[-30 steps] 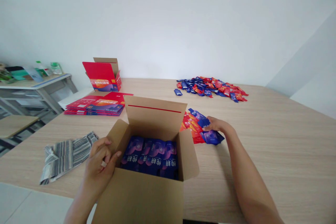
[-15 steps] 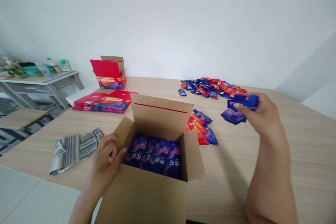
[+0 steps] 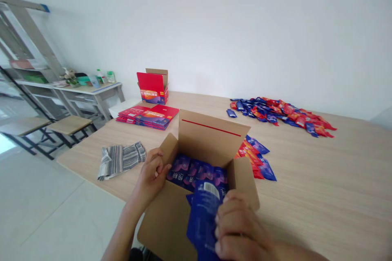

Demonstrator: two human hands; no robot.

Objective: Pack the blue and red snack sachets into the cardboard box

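Note:
An open cardboard box (image 3: 203, 144) stands before me with its flaps raised and several blue-purple pouches (image 3: 200, 171) lined up inside. My left hand (image 3: 153, 177) grips the box's left side, fingers curled over the flap. In my right hand (image 3: 240, 230) is a blue pouch (image 3: 203, 216) with a barcode, held over the near side of the box; another blue edge shows beside it, so it may be more than one. Just beyond the box's right flap lie several red pouches (image 3: 249, 155) and blue pouches (image 3: 266, 167), partly hidden by the box.
At the table's back right lies a loose heap of red and blue pouches (image 3: 281, 112). Flattened red cartons (image 3: 147, 116) are stacked at the back left, behind them a standing red box (image 3: 153, 87). A striped cloth (image 3: 121, 159) lies left. Stools (image 3: 70, 124) stand beyond the table.
My right hand has brought the blue pouch from the right side of the table over to the box. My left hand stays on the flap. The view has turned left.

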